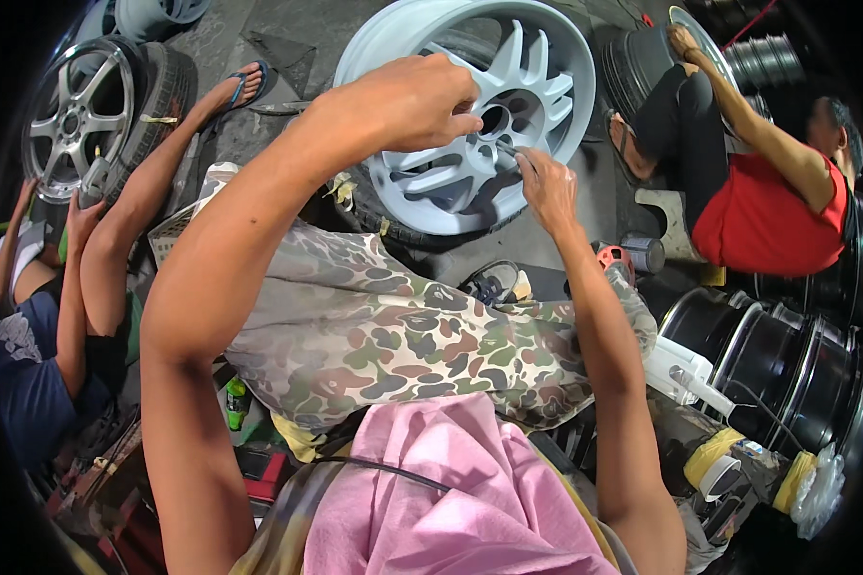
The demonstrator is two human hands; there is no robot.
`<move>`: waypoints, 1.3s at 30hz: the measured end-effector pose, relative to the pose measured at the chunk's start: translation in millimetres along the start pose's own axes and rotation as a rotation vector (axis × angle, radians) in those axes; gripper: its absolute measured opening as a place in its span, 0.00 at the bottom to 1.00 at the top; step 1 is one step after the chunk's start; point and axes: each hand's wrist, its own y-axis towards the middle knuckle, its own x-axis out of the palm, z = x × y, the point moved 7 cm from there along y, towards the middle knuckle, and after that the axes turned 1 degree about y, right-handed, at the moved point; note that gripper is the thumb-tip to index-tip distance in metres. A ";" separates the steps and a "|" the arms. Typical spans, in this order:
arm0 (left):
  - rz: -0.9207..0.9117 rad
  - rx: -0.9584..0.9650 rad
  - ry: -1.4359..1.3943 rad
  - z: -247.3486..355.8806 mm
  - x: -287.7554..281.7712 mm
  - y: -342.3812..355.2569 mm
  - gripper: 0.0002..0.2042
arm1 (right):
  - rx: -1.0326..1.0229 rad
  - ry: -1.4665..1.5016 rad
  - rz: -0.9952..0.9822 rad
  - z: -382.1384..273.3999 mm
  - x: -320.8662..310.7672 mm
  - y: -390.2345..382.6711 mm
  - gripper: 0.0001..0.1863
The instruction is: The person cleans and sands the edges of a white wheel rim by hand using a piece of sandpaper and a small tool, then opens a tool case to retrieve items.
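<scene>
A pale grey multi-spoke wheel rim (568, 115) lies face up on a black tire (417, 235) in front of me. My left hand (436, 105) is over the upper-left spokes, its fingers curled, with whatever it holds hidden. Just right of and below the rim's centre hole, my right hand (547, 187) is closed on a small grey tool (507, 151) whose tip is against the hub area.
A co-worker in dark blue (29, 364) sits left beside a silver wheel (72, 120); another in red (758, 211) works right at a rim (642, 72). Stacked black rims (777, 359), a white plastic object (681, 369) and a green bottle (235, 402) are around me.
</scene>
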 end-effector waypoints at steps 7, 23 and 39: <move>-0.010 0.021 0.022 5.7 0.7 2.2 0.16 | -0.067 -0.119 0.066 -2.0 10.0 -4.5 0.14; -0.053 -0.006 0.025 4.8 6.8 1.2 0.16 | -0.095 -0.323 -0.030 -21.2 6.1 4.1 0.10; -0.039 0.009 0.018 3.9 5.0 -11.6 0.16 | -0.044 -0.155 -0.055 -13.7 -11.9 19.4 0.15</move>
